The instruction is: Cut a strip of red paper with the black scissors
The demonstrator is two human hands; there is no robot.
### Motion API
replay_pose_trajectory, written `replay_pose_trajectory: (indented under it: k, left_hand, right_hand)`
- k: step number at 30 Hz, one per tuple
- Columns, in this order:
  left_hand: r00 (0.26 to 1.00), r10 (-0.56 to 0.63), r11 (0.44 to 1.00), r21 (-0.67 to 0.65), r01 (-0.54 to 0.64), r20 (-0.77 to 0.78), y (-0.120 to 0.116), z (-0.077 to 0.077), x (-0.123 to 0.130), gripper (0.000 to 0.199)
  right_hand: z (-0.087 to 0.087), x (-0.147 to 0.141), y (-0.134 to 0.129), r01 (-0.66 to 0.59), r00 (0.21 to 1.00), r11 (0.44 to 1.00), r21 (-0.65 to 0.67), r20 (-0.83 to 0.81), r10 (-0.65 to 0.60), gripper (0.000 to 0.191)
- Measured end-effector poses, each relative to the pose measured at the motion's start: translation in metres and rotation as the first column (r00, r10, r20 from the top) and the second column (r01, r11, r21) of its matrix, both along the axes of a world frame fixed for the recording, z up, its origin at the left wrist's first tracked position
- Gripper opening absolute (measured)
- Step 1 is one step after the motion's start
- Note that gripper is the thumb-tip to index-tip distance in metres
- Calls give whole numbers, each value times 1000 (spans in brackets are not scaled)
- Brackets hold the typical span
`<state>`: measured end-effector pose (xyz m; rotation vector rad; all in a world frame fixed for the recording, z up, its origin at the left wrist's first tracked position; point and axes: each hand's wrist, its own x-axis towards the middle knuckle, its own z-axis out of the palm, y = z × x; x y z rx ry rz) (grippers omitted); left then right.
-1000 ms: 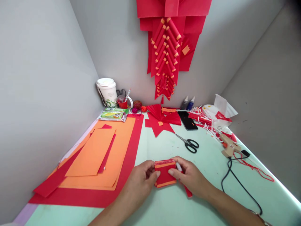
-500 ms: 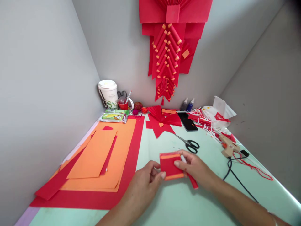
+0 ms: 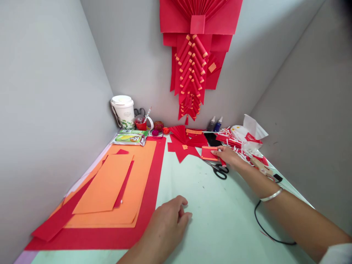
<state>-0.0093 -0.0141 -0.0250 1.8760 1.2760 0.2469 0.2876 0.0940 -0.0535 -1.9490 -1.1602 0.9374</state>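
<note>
My right hand [image 3: 228, 155] reaches to the back right of the table, its fingers closed on a stack of red paper pieces with orange bands [image 3: 208, 153]. A narrow red strip or roll [image 3: 222, 162] hangs below the same fingers. Black-handled scissors [image 3: 220, 171] lie just under that hand, their blades partly covered by the paper. Near the front middle my left hand [image 3: 172, 220] hovers over the pale green table with nothing in it, fingers loosely curled and apart. Red cut paper shapes [image 3: 180, 149] lie left of the stack.
Orange sheets [image 3: 110, 183] on a large red sheet [image 3: 90, 238] cover the left side. A white cup [image 3: 122, 112] stands at the back. A phone [image 3: 212, 139], paper scraps, a glue gun [image 3: 260, 165] and its cable are at right. A red paper decoration [image 3: 198, 66] hangs on the wall.
My right hand has carried the red-and-orange paper stack from the front middle to the back right, beside the scissors. My left hand has let go of the stack and stays near its place.
</note>
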Motion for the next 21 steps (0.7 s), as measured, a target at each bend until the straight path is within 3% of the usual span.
replay_pose_trajectory:
  k: [6,11,16,21]
  left_hand:
    - [1000,-4,1000,5,4,13,-1,-3,0,22]
    - [1000,-14,1000,-20,14,-13,0,1,2,23]
    - [999,-31,999,-16,30,-35,1,-1,4,21]
    - [999,-32,999,-9,32,-41,1,-3,3,21]
  right_hand:
    - [1,-8,2,-118,991,993,-21,-67,116,22]
    - [4,-37,-8,-231,971,973,28,-56,232,25]
    - [-4,-67,-15,-266,959,960,83,125,255,26]
    - [0,-71,-13,-252,914,955,157,363,181,37]
